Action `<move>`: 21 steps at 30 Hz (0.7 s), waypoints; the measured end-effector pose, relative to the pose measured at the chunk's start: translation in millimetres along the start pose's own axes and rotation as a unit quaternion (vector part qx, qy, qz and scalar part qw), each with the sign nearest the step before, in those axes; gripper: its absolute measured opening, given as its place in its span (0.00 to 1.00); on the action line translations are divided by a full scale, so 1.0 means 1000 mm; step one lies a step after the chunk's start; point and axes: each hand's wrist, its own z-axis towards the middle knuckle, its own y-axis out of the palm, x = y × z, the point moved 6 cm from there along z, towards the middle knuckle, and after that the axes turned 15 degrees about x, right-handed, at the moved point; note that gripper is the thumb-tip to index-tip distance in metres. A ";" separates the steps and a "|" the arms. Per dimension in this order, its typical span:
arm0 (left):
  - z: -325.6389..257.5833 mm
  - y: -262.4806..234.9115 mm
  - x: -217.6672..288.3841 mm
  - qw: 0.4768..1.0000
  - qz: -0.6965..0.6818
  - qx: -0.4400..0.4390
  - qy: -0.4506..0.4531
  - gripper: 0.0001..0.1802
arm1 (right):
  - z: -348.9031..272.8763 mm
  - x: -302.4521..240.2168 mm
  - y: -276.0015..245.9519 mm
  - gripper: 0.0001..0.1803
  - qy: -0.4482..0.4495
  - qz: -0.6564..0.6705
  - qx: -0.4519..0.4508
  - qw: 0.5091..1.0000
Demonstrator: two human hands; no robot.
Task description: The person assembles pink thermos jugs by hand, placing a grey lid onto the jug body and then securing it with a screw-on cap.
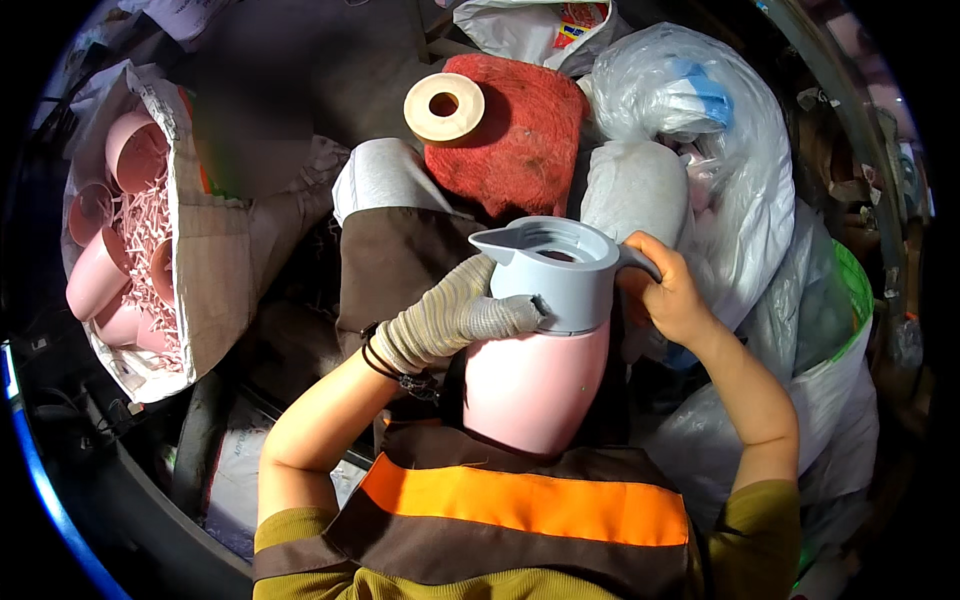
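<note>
While a pink jug (535,385) rests upright in the person's lap, the gloved left hand (455,315) presses its grip closed against the grey-blue lid (555,270); the bare right hand (668,292) wraps the handle. Pink cups (110,230) fill a sack (205,260) at left.

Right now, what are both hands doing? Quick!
Left hand: gloved, pressed against the grey-blue lid of the pink jug.
Right hand: bare, closed on the lid's handle.
</note>
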 end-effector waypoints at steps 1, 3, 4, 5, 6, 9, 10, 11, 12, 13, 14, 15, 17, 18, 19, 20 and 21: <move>-0.001 0.001 -0.001 1.000 0.000 -0.005 0.003 0.35 | -0.002 0.001 0.000 0.11 -0.006 -0.006 -0.001 1.000; -0.003 0.001 -0.011 0.998 0.037 -0.006 -0.052 0.49 | -0.004 0.002 0.000 0.12 -0.027 -0.017 -0.002 0.999; -0.004 0.004 -0.010 0.999 0.022 -0.024 -0.028 0.44 | -0.005 0.001 0.000 0.12 -0.041 -0.023 0.000 0.999; -0.003 0.002 -0.007 1.000 0.007 -0.017 -0.002 0.39 | -0.005 0.000 0.000 0.13 -0.045 -0.023 -0.004 0.999; -0.003 0.003 -0.005 1.000 -0.008 -0.019 0.020 0.34 | -0.005 0.000 0.001 0.14 -0.030 -0.017 -0.013 0.999; -0.002 0.003 -0.003 0.999 0.004 -0.019 0.046 0.35 | -0.003 -0.019 0.001 0.22 -0.061 -0.019 -0.049 0.997; -0.001 0.006 -0.003 0.999 0.012 -0.025 0.043 0.36 | -0.003 -0.034 0.000 0.26 -0.137 -0.042 -0.056 0.988; -0.001 0.008 -0.002 0.998 0.021 -0.033 0.039 0.36 | -0.004 -0.050 -0.002 0.30 -0.204 -0.072 -0.057 0.975; -0.001 0.011 -0.001 0.998 0.029 -0.040 0.035 0.37 | -0.007 -0.063 0.000 0.33 -0.263 -0.122 -0.088 0.953; -0.001 0.014 0.001 0.998 0.037 -0.042 0.033 0.37 | -0.011 -0.075 0.002 0.36 -0.313 -0.178 -0.114 0.926; -0.001 0.016 0.003 0.998 0.045 -0.042 0.032 0.38 | -0.014 -0.087 0.003 0.40 -0.368 -0.243 -0.126 0.888; -0.002 0.018 0.004 0.997 0.056 -0.033 0.028 0.38 | -0.013 -0.082 0.010 0.42 -0.294 -0.277 -0.192 0.894; -0.003 0.021 0.007 0.997 0.066 -0.037 0.016 0.43 | -0.008 -0.086 0.014 0.42 -0.230 -0.314 -0.221 0.894; -0.004 0.021 0.007 0.997 0.072 -0.032 0.010 0.45 | -0.006 -0.088 0.017 0.41 -0.217 -0.322 -0.237 0.891; -0.005 0.022 0.010 0.997 0.065 -0.033 0.024 0.46 | -0.005 -0.092 0.020 0.40 -0.232 -0.327 -0.241 0.884; -0.006 0.022 0.010 0.997 0.069 -0.034 0.015 0.45 | -0.004 -0.092 0.024 0.39 -0.218 -0.316 -0.260 0.886; -0.007 0.021 0.010 0.997 0.074 -0.035 0.007 0.45 | -0.002 -0.092 0.026 0.38 -0.206 -0.311 -0.271 0.887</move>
